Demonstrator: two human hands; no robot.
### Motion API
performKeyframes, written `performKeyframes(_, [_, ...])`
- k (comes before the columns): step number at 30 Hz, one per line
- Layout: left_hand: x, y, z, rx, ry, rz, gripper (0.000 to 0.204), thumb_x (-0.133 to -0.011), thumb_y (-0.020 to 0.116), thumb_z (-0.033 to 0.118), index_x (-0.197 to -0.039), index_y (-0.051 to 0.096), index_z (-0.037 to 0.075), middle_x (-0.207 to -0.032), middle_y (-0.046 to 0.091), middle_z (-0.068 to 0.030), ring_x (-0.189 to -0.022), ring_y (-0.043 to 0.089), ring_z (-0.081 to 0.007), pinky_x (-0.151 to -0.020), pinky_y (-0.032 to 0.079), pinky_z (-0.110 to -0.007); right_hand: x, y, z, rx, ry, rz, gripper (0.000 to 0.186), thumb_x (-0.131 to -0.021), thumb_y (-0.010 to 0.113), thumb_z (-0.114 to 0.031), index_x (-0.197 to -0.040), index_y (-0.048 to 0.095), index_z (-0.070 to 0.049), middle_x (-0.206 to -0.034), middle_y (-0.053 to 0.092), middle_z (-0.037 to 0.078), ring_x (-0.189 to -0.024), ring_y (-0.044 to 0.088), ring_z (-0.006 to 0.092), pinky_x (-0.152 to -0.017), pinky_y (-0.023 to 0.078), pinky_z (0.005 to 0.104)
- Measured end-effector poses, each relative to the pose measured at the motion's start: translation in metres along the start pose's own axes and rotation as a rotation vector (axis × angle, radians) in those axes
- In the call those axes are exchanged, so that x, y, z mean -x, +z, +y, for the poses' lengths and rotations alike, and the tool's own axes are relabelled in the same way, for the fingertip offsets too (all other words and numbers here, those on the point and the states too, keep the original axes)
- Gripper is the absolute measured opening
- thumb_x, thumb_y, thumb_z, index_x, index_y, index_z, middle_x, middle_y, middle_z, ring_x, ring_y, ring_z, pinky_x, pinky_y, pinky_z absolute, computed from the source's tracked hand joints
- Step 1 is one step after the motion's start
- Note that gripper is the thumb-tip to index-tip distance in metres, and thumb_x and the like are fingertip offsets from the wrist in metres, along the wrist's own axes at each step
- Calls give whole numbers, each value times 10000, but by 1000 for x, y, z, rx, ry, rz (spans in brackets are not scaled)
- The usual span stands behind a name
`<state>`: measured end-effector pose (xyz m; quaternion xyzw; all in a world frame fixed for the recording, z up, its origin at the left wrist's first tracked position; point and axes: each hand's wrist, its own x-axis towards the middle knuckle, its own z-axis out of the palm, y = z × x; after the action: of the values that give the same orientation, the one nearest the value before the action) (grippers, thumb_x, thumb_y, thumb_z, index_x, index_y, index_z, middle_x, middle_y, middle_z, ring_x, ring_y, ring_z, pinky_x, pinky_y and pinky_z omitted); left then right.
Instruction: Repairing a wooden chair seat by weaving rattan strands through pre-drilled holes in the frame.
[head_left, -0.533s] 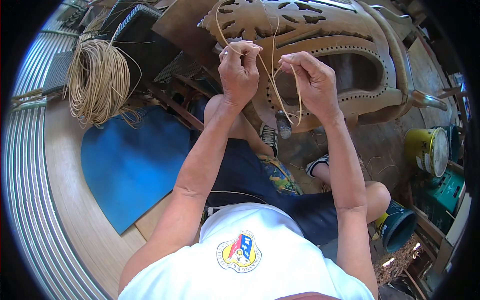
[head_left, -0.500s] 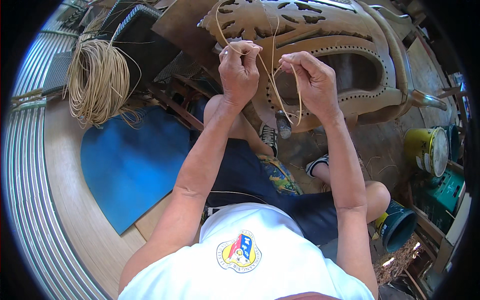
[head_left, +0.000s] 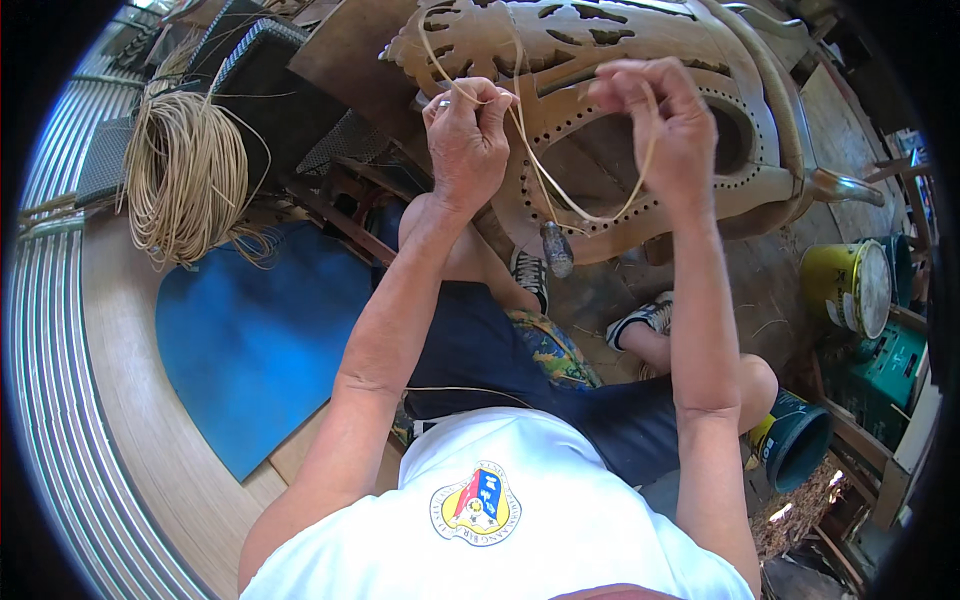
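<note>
My left hand (head_left: 468,145) is closed in a pinch on a pale cane strand (head_left: 588,216), above the near-left part of a carved wooden chair frame (head_left: 735,208). From there the strand hangs in a loop and climbs to my right hand (head_left: 672,135). That hand, slightly blurred, has curled fingers around the strand, over the frame's oval opening. Small holes line the opening's rim. Another stretch of cane runs up from my left fingers across the pierced carving. A dark, rounded tool end (head_left: 557,250) shows at the frame's near edge, below the loop.
A large coil of cane (head_left: 187,175) hangs at the left beside dark woven panels. Under it lies a blue sheet (head_left: 255,345) on a wooden surface. To the right stand a yellow bucket (head_left: 835,290), a green crate (head_left: 885,375) and a tipped dark bucket (head_left: 797,450).
My right hand has moved up and to the right, drawing the strand into a wider loop. My left hand has shifted slightly left and still pinches the cane.
</note>
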<state>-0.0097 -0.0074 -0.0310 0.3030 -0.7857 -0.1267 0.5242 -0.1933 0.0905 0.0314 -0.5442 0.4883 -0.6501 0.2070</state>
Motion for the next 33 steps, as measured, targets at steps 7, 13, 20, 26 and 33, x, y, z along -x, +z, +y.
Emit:
performKeyframes(7, [1,2,-2,-8,5,5,134,-987,635,91,-978,501,93,-907,762,-39,-793,678,-197,-823,462,-336,-51,-42,-11,514,-612,136,123,-998,597,-138,-1001,640,-22,-966,710,98,-906,694,181,-768,544,328])
performKeyframes(13, [-1,1,0,-17,26,-2,135,-994,624,95,-975,490,87,-914,768,-39,-774,668,-196,-799,475,-332,-119,-181,40,518,308,463,149,-1016,593,-155,-1077,679,-51,-1043,714,73,-855,670,121,-701,524,269])
performKeyframes(20, [-6,1,0,12,-26,-106,134,-989,617,78,-966,485,76,-979,774,-70,-791,671,-235,-812,488,-350,-32,-85,75,-574,464,-217,183,-1027,592,-183,-1115,641,-30,-1000,704,82,-871,676,113,-743,580,232])
performKeyframes(26, [-3,1,4,-46,-4,-73,145,-984,620,87,-961,477,73,-1119,754,-89,-905,671,-277,-860,475,-380,-23,-1,31,-146,362,-351,128,-1030,555,-117,-982,604,-9,-877,692,73,-814,699,133,-733,589,260])
performKeyframes(33, [-3,1,2,-83,33,-64,132,-994,608,105,-994,477,92,-1174,740,-69,-945,659,-286,-888,446,-386,-17,16,7,-76,219,-356,106,-1018,512,-52,-975,598,-6,-849,673,41,-805,684,104,-734,583,259])
